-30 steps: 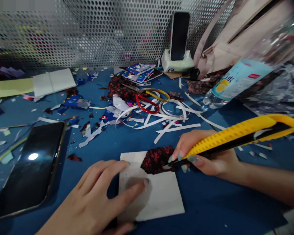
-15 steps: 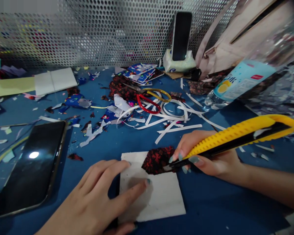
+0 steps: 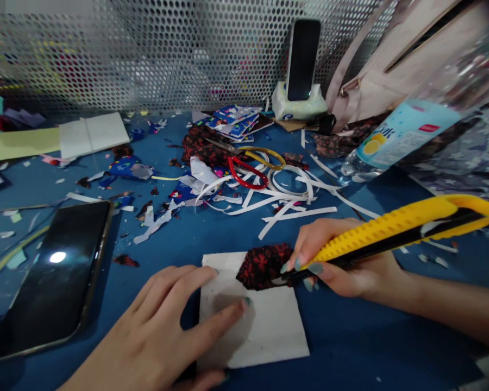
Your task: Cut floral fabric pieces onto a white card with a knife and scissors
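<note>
A yellow-and-black utility knife [image 3: 391,231] is gripped in my right hand [image 3: 342,266], its handle pointing up to the right. The blade tip touches the lower right edge of a dark fabric scrap [image 3: 264,266] with a red pattern. That scrap lies over the upper part of a white square card [image 3: 264,331]. My left hand [image 3: 167,326] has its fingers spread, with fingertips resting on the card's left side. Whether the fabric is attached to the card I cannot tell.
Left of the card lies a smartphone [image 3: 52,277]. Behind are red-and-yellow-handled scissors [image 3: 248,172], white paper strips [image 3: 283,217] and patterned scraps [image 3: 130,165]. A plastic bottle [image 3: 411,133] leans at the right; another phone [image 3: 304,60] stands before the perforated metal panel [image 3: 167,54].
The utility knife's handle end has dipped very slightly. My left hand, the card and the fabric scrap look nearly the same as before.
</note>
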`<control>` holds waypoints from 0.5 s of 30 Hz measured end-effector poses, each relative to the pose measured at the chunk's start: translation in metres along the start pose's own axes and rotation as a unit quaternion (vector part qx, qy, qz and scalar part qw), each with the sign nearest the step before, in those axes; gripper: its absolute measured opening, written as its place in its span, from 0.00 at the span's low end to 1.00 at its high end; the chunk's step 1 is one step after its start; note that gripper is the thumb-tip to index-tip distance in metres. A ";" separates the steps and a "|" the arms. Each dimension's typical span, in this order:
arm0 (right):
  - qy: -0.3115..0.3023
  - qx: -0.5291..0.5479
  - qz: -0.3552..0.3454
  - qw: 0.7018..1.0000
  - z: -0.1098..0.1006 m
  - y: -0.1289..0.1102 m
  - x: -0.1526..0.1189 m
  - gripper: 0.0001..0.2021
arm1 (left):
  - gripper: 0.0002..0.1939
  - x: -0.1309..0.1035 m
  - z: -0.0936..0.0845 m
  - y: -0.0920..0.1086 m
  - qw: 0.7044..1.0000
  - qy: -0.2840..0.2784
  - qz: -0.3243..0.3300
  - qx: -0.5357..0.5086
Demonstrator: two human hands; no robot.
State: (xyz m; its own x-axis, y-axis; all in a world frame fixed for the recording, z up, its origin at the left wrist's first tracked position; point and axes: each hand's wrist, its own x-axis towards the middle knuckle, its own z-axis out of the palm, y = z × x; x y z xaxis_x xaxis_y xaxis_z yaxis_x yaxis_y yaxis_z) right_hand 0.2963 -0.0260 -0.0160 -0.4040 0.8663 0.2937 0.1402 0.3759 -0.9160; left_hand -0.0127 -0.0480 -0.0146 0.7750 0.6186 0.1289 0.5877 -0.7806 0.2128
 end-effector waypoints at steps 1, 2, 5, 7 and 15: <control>-0.007 -0.014 -0.007 1.000 0.001 -0.002 0.000 0.03 | 0.39 0.000 0.000 0.000 1.000 0.000 -0.001 -0.001; -0.015 -0.034 -0.019 0.999 0.002 -0.004 0.000 0.03 | 0.39 0.000 0.000 0.000 1.000 0.000 -0.001 -0.001; -0.009 -0.098 -0.128 0.987 0.008 -0.009 0.002 0.03 | 0.40 -0.001 0.001 -0.001 1.000 0.002 -0.001 -0.005; 0.010 -0.108 -0.193 0.975 0.010 -0.010 0.005 0.01 | 0.39 -0.002 0.002 -0.001 1.000 0.003 0.002 -0.005; -0.073 -0.093 -0.026 0.993 -0.002 -0.008 0.013 0.05 | 0.31 -0.003 0.002 -0.005 1.000 -0.004 0.009 -0.005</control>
State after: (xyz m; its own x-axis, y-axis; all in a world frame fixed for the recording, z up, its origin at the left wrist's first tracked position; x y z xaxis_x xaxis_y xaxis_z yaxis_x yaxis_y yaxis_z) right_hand 0.2912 -0.0170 -0.0042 -0.5400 0.7926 0.2832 0.2748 0.4840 -0.8308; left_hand -0.0173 -0.0465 -0.0182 0.7870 0.6041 0.1257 0.5715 -0.7904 0.2205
